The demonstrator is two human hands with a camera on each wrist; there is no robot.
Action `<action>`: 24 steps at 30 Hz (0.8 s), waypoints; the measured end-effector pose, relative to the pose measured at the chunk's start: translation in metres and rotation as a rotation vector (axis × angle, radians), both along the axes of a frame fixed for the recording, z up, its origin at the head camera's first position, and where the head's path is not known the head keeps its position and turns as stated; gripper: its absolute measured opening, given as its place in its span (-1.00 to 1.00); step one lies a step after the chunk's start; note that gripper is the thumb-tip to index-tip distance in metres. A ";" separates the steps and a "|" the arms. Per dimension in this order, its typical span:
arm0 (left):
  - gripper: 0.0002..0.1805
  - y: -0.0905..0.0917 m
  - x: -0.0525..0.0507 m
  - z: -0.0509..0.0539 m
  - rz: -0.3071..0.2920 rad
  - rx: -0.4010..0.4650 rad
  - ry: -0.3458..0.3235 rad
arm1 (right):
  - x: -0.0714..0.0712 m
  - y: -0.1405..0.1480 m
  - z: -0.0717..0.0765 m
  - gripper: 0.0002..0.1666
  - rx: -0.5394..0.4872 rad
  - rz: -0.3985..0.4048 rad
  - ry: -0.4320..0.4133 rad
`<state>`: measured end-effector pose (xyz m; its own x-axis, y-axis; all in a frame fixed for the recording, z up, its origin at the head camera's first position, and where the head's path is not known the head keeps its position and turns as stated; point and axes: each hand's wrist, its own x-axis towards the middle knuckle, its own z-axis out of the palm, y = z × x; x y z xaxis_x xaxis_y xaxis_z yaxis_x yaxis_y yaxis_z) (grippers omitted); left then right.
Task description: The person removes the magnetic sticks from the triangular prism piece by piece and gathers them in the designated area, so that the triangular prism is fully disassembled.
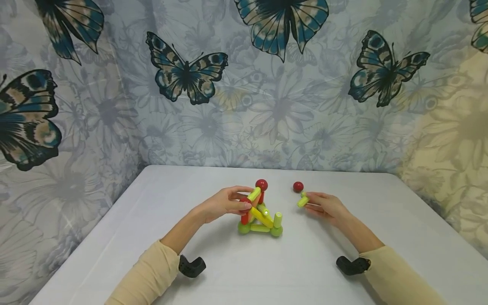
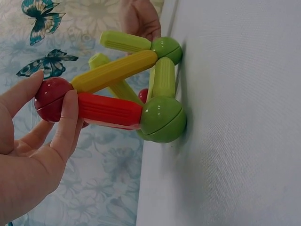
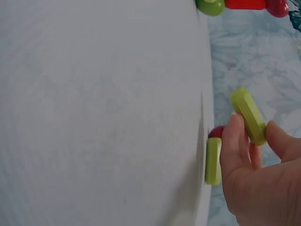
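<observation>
A framework of magnetic rods and balls stands on the table, with green balls [image 2: 163,119] at its base. My left hand [image 1: 222,206] pinches a red ball [image 2: 52,100] at its upper corner between thumb and fingers. Below that ball a red rod [image 2: 109,110] runs to a green ball, and a yellow rod [image 2: 117,71] slopes down to another. One short green rod [image 1: 278,219] points up from the front right ball. To the right, my right hand [image 1: 331,208] pinches a loose green rod [image 3: 249,115] above the table.
Another green rod [image 3: 213,161] lies on the table beyond my right hand. Close to it is a loose red ball [image 1: 298,187]. The white table [image 1: 282,271] ends at a butterfly-patterned cloth backdrop [image 1: 267,135]. Black wrist mounts [image 1: 192,266] sit at both sleeves.
</observation>
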<state>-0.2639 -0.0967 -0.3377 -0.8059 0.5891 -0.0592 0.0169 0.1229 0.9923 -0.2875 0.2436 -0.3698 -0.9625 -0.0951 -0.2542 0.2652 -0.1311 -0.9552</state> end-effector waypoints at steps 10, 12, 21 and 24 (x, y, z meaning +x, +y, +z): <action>-0.43 0.000 0.001 0.001 -0.002 0.000 0.006 | -0.003 0.020 -0.002 -0.50 0.003 -0.108 -0.102; -0.43 -0.001 0.001 0.000 -0.004 0.002 0.007 | -0.003 0.021 -0.003 -0.60 -0.015 -0.118 -0.112; -0.44 -0.002 0.001 -0.002 0.013 0.021 -0.015 | -0.010 0.020 -0.006 -0.91 -0.082 -0.127 -0.110; -0.43 -0.001 0.001 -0.002 0.003 0.022 -0.011 | -0.012 0.020 -0.007 -0.82 -0.062 -0.156 -0.116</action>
